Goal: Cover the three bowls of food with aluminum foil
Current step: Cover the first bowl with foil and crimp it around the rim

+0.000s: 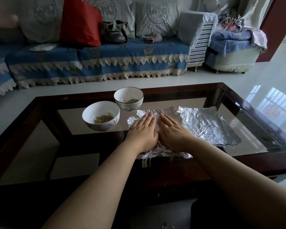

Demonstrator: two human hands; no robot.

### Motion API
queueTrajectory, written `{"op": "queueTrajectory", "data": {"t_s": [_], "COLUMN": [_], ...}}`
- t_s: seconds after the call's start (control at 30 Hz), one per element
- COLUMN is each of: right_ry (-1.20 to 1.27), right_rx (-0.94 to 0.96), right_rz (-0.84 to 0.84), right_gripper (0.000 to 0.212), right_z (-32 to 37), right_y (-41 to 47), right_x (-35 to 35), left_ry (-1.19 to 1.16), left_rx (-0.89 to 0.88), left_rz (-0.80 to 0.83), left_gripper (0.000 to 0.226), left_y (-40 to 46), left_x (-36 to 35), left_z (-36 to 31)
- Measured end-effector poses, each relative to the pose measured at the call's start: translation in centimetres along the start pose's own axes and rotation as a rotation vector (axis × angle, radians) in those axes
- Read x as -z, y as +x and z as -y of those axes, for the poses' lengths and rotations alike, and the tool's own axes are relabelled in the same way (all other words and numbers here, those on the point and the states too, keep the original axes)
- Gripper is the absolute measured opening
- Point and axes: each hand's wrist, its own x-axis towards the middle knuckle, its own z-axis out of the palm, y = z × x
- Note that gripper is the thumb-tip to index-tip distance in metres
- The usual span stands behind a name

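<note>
We press our left hand (143,129) and right hand (172,131) flat, fingers straight, gripping nothing, on a crumpled foil sheet (203,124). It may cover the third bowl, though we cannot tell. Two open bowls sit at ten o'clock: the near bowl (100,115) and far bowl (128,98). Pressing hard could tear the foil. The glass table (254,116) reflects light; a sofa (97,61) stands at twelve o'clock.

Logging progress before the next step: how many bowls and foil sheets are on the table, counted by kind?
Uncovered bowls: 2, near bowl and far bowl
Foil sheets: 2, crumpled sheet under both hands, flat sheet beside it
Total: 4
No third bowl is visible.
</note>
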Motion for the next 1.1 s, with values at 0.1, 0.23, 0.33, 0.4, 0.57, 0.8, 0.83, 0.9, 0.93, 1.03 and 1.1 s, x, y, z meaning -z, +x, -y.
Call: {"op": "queueTrajectory", "data": {"t_s": [0.1,0.23,0.33,0.4,0.57,0.8,0.83,0.9,0.93,1.03,1.1], "right_ry": [0.129,0.187,0.172,0.235,0.574,0.705,0.706,0.71,0.716,0.608,0.453], "right_rx": [-0.024,-0.06,-0.059,-0.084,-0.227,-0.362,-0.362,-0.367,-0.366,-0.3,-0.217], "right_rz": [-0.035,-0.143,-0.145,-0.15,-0.215,-0.262,-0.263,-0.245,-0.232,-0.207,-0.225], "right_gripper": [0.056,0.048,0.049,0.049,0.041,0.038,0.038,0.04,0.041,0.048,0.053], "right_z": [0.0,-0.1,0.0,0.0,0.0,0.6,0.7,0.7,0.6,0.4,0.6], "right_y": [0.2,0.9,1.1,1.2,1.5,1.5,1.5,1.6,1.6,1.1,0.1], "right_x": [0.1,0.4,-0.1,-0.5,-0.1,0.3,0.4,0.6,0.5,0.0,-0.5], "left_ry": [0.0,0.003,-0.023,-0.029,-0.045,-0.035,-0.033,-0.027,-0.023,-0.028,-0.042], "left_rx": [-0.001,0.002,0.001,0.003,0.006,0.011,0.011,0.006,0.004,-0.001,-0.003], "left_rz": [-0.001,-0.008,-0.036,-0.051,-0.046,-0.041,-0.04,-0.044,-0.048,-0.055,-0.068], "left_gripper": [0.061,0.062,0.06,0.059,0.059,0.061,0.061,0.061,0.061,0.059,0.057], "left_y": [-0.1,-0.1,-0.1,-0.3,-0.4,-0.4,-0.4,-0.3,-0.3,-0.3,-0.3], "left_x": [0.0,-0.1,-0.2,-0.2,0.0,0.1,0.0,0.0,0.0,0.0,-0.2], "left_z": [0.1,-0.1,-0.2,-0.2,-0.3,-0.4,-0.4,-0.4,-0.3,-0.3,-0.2]}}
